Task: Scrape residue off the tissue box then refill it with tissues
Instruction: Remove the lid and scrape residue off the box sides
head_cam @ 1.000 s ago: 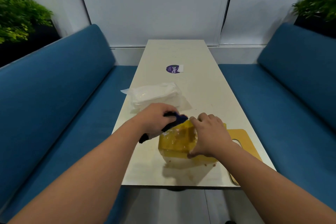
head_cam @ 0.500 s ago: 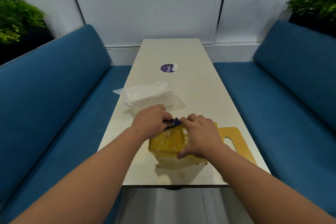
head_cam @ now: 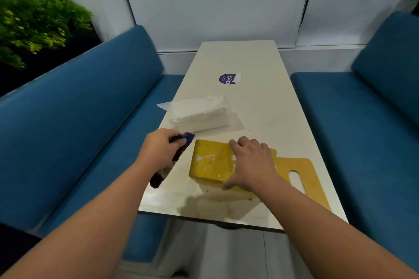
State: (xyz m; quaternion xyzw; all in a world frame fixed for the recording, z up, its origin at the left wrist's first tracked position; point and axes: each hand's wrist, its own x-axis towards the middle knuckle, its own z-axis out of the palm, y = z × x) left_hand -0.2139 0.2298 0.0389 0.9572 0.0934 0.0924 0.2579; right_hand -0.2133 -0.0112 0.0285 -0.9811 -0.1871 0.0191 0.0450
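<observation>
Tissue box: the yellow tissue box (head_cam: 213, 162) lies on its side at the near end of the table (head_cam: 260, 106), with whitish residue patches visible on its upward face.
Right hand: the right hand (head_cam: 250, 162) presses down on the right part of the box, fingers curled over its far edge and thumb at the near edge, holding it steady.
Left hand: the left hand (head_cam: 162, 149) grips a dark blue scraper (head_cam: 175, 154), its blade end pointing far-right.
Change: half a second ago the blade was on the box's top edge beside the right hand; now it is lifted off, just left of the box and not touching it.
Meaning: judged as a pause between strokes; residue remains, so scraping is not finished.
Tissues: the wrapped tissue pack (head_cam: 199, 112) lies farther up the table, apart from the box, unopened as far as can be seen.
Lid: a yellow panel with a slot (head_cam: 299, 174) lies flat to the right, partly under the forearm.
Next: refilling appears not yet started.
</observation>
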